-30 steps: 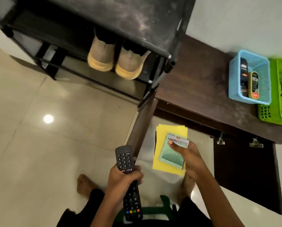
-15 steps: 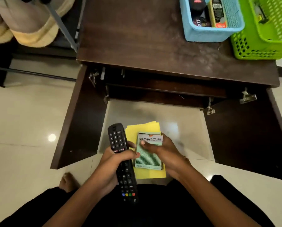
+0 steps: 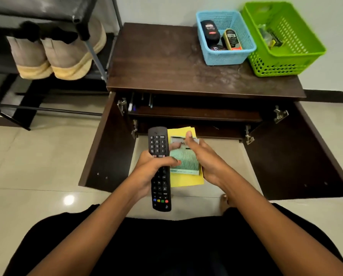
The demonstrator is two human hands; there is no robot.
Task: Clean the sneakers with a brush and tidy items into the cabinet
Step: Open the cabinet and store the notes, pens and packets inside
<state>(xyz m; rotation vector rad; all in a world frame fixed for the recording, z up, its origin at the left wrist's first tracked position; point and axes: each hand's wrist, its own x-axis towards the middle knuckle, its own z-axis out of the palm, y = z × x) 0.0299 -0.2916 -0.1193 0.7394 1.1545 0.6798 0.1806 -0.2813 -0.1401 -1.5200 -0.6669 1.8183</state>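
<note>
The black TV remote [image 3: 159,144], mid-frame before the open dark wooden cabinet [image 3: 166,66], is clamped in the grip of the left hand [image 3: 148,171], while the right hand [image 3: 208,160] pinches a green-and-white lead box [image 3: 184,162] onto loose yellow sheets [image 3: 186,181], which I reckon could slip floorward on the reach inside.

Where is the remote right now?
Head view, centre: the remote is gripped in the left hand, just left of the green packet, in front of the open cabinet.
</note>
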